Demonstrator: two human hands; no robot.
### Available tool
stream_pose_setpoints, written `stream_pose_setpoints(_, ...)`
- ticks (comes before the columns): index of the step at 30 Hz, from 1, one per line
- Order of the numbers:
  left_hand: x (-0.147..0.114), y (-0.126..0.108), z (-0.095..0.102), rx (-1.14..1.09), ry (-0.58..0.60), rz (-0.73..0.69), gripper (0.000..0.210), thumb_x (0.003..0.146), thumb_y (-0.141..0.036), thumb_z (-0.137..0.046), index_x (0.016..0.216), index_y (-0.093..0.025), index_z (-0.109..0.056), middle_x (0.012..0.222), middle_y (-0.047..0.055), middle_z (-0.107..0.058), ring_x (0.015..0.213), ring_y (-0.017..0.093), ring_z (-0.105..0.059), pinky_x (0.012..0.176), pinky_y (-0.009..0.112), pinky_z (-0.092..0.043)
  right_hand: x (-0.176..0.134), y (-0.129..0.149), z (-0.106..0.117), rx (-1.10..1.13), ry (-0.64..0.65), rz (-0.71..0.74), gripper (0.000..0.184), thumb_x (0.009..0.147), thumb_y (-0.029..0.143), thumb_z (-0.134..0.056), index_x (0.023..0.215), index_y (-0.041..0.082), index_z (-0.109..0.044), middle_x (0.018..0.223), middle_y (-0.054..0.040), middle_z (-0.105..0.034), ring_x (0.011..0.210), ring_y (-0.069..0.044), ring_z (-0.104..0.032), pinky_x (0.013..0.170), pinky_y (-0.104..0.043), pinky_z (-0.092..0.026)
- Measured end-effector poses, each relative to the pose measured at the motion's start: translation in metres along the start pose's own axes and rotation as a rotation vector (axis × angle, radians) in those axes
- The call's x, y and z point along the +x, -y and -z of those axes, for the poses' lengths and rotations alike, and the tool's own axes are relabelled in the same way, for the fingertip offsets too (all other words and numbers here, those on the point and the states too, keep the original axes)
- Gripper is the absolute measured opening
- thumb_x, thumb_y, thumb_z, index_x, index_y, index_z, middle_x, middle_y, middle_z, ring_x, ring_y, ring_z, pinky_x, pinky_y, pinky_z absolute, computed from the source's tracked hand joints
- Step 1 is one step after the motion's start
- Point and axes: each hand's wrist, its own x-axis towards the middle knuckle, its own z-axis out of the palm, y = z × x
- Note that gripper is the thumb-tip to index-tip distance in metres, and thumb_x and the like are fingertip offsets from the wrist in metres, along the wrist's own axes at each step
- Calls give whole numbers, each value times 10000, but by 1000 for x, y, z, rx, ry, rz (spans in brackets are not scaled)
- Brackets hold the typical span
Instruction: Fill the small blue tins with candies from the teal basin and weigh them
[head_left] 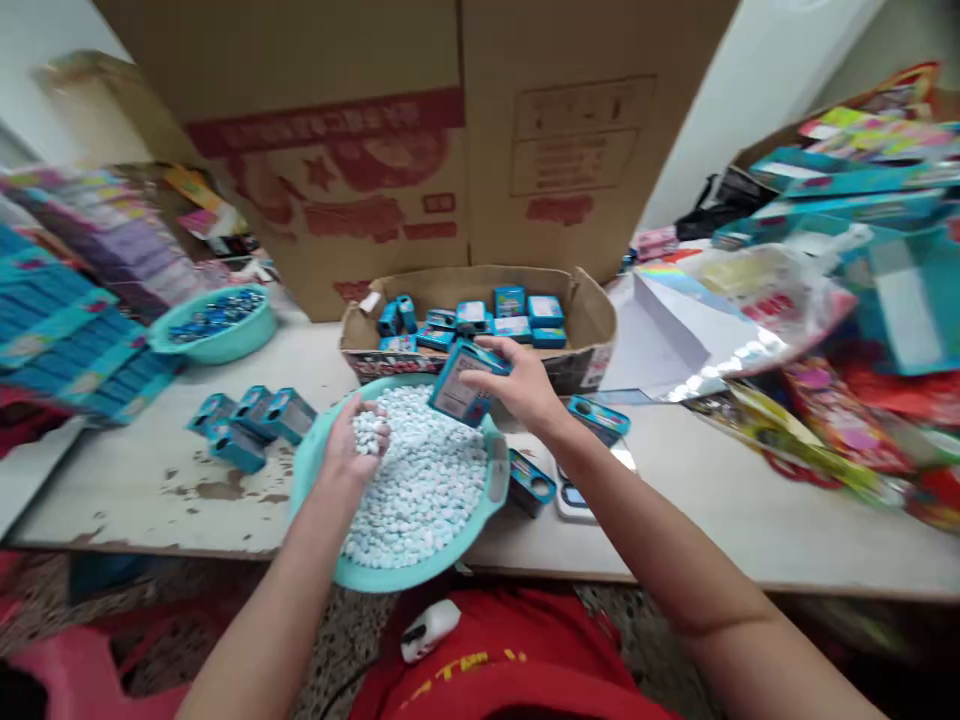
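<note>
My left hand (358, 440) is cupped around a small heap of white candies (370, 432), over the left side of a turquoise basin (311, 470). More of the same small white candies (412, 500) fill that basin. Above its far right rim, my right hand (514, 380) grips a small blue box (463, 384), tilted, with its printed side towards me. Close to the basin's right rim stands another blue box (531, 482) with a round opening on top. A further blue box (598, 418) sits by a white scale (576, 500), partly hidden by my right forearm.
Behind the basin, an open carton (480, 275) holds several blue boxes. Several more blue boxes (253, 412) stand at the left, near a turquoise bowl (255, 325) of dark blue wrapped pieces. Coloured packaging (840, 400) crowds the right; a large cardboard box (420, 150) rises at the back.
</note>
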Motion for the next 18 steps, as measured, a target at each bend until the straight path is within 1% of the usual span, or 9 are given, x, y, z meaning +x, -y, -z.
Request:
stream_pose_setpoints(2, -10, -13, -6, -46, 79, -94, 195, 810, -296, -528, 686, -168, -447, 567, -14, -501, 378, 67, -432, 319, 139, -298, -6, -2, -17, -121, 2, 19, 513, 601, 424, -804, 1011, 166, -637, 989, -66, -680, 932, -249, -629, 857, -381, -485)
stream_pose_setpoints(4, -21, -26, -17, -65, 134, -207, 212, 774, -310, -577, 680, -172, -446, 545, -24, -500, 370, 71, -446, 317, 142, -293, -10, -1, -32, -198, 62, 45, 478, 607, 428, -800, 976, 173, -634, 942, -56, -683, 877, -241, -637, 817, -366, -489)
stream_pose_setpoints(6, -27, -35, -29, -80, 156, -313, 236, 739, -331, -618, 673, -167, -460, 530, -25, -506, 394, 85, -491, 331, 149, -316, -13, 1, -48, -281, 142, 89, 439, 639, 402, -786, 991, 191, -629, 955, -48, -681, 871, -233, -637, 802, -352, -486)
stream_pose_setpoints(7, -28, -37, -34, -84, 149, -360, 247, 720, -340, -636, 672, -163, -472, 531, -21, -515, 419, 97, -523, 349, 158, -343, -14, 3, -56, -332, 179, 118, 416, 654, 379, -779, 999, 200, -629, 970, -47, -680, 883, -234, -634, 802, -349, -484)
stream_pose_setpoints(10, -20, -32, -44, -65, 71, -478, 267, 656, -347, -684, 681, -153, -501, 557, -13, -550, 485, 136, -593, 420, 203, -432, -17, 11, -77, -498, 261, 210, 377, 665, 312, -770, 1003, 209, -637, 999, -58, -681, 929, -252, -623, 809, -355, -474)
stream_pose_setpoints(13, -10, -22, -44, -22, 38, -549, 282, 638, -354, -691, 676, -153, -498, 572, -11, -565, 484, 137, -598, 457, 223, -460, -18, 18, -90, -588, 306, 220, 402, 656, 312, -773, 1017, 209, -629, 1022, -72, -683, 958, -277, -620, 806, -368, -471)
stream_pose_setpoints(15, -8, -18, -41, -13, 51, -576, 302, 643, -379, -689, 673, -156, -489, 561, -16, -558, 474, 131, -590, 461, 222, -459, -17, 22, -92, -562, 306, 180, 458, 652, 343, -779, 1052, 207, -599, 1044, -78, -679, 960, -276, -628, 801, -363, -476)
stream_pose_setpoints(18, -8, -20, -37, -25, 69, -598, 325, 640, -400, -702, 706, -160, -491, 573, -20, -571, 466, 123, -582, 458, 216, -449, -18, 26, -93, -471, 253, 132, 536, 646, 374, -785, 1093, 205, -542, 1071, -78, -668, 944, -257, -641, 805, -351, -480)
